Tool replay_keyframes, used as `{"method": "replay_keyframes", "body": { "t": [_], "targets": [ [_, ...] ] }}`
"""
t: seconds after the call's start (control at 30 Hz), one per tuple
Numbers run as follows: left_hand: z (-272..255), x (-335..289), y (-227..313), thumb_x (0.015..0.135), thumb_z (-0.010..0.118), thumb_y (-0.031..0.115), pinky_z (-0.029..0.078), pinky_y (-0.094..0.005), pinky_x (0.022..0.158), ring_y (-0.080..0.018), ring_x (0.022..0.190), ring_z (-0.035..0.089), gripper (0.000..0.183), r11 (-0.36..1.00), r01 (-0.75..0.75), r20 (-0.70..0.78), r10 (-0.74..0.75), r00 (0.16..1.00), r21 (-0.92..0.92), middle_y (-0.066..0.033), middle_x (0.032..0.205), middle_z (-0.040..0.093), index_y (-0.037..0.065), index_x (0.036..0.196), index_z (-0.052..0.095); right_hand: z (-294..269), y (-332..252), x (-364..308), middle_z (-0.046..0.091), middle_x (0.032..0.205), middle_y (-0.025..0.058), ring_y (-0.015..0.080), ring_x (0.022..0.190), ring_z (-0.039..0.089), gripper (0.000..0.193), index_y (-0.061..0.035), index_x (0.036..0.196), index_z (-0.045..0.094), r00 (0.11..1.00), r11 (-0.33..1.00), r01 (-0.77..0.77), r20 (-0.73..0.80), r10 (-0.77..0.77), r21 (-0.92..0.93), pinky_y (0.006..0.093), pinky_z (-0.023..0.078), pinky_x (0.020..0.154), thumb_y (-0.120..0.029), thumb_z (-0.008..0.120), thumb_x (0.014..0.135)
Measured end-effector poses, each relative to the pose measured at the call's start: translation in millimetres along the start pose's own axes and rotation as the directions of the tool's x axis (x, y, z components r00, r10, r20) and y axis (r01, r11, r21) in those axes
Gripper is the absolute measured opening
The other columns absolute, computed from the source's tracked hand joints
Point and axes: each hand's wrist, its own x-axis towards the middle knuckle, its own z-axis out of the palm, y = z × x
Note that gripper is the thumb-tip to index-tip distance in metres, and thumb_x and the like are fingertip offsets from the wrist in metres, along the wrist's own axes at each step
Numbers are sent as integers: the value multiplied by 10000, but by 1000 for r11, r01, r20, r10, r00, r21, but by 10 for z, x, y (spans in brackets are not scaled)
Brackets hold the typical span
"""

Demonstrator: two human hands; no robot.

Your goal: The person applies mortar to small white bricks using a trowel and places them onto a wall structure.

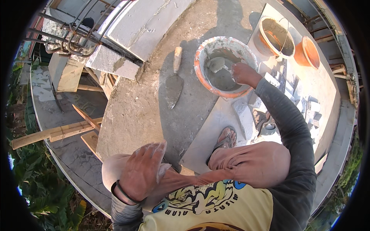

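My right hand [244, 74] is closed around the handle of a small mortar-coated trowel [216, 64], reaching over the rim of an orange bucket [200, 73] caked with grey residue. The trowel's blade sits inside the bucket, over the wet grey mortar [223, 81]. Above my left knee, my left hand [143, 169] shows its back, fingers stretched out together and nothing visible in it. A dark band circles that wrist. Left of the bucket, a pointed trowel [175, 82] with a worn wooden handle lies on the concrete floor, touched by neither hand.
Two more orange buckets [269, 37] stand at the far right. White block pieces [243, 117] lie beside my right leg. At the upper left are a white block wall [142, 29] and bent steel bars [73, 34]. Timber pieces [54, 134] jut past the slab's left edge.
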Motion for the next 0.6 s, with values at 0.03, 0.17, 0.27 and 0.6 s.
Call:
{"method": "replay_keyframes", "body": {
  "t": [0.03,0.17,0.27,0.6],
  "targets": [
    [7,16,9,857,695,233,473,-430,958,-355,1136,576,596,1000,-6,-1,6,1000,1,-209,1206,595,-17,1351,475,68,89,-35,621,817,155,350,836,614,88,-34,748,662,998,999,49,-31,-48,6,457,486,741,-119,639,749],
    [7,45,34,858,694,230,473,-426,955,-347,1141,573,595,1000,-2,-3,2,1000,-19,-198,1206,598,-14,1353,474,-135,-71,-86,662,864,180,376,882,630,153,-19,865,687,998,996,59,38,-57,-67,463,498,779,-138,613,804],
    [25,51,28,861,690,226,473,-423,952,-345,1125,576,585,1000,7,2,-7,1000,-14,-193,1202,598,-13,1351,476,-128,-170,-154,648,901,192,399,890,612,188,6,936,663,997,997,-77,16,77,6,481,489,806,-152,612,849],
    [47,-24,-4,844,688,200,472,-427,954,-348,1139,572,551,999,-34,-38,32,999,-41,-170,1210,601,-12,1321,508,-272,-399,-560,599,1111,275,442,1044,581,385,65,1153,553,899,890,-230,-263,349,394,479,466,885,-225,640,915]
  ]
}}
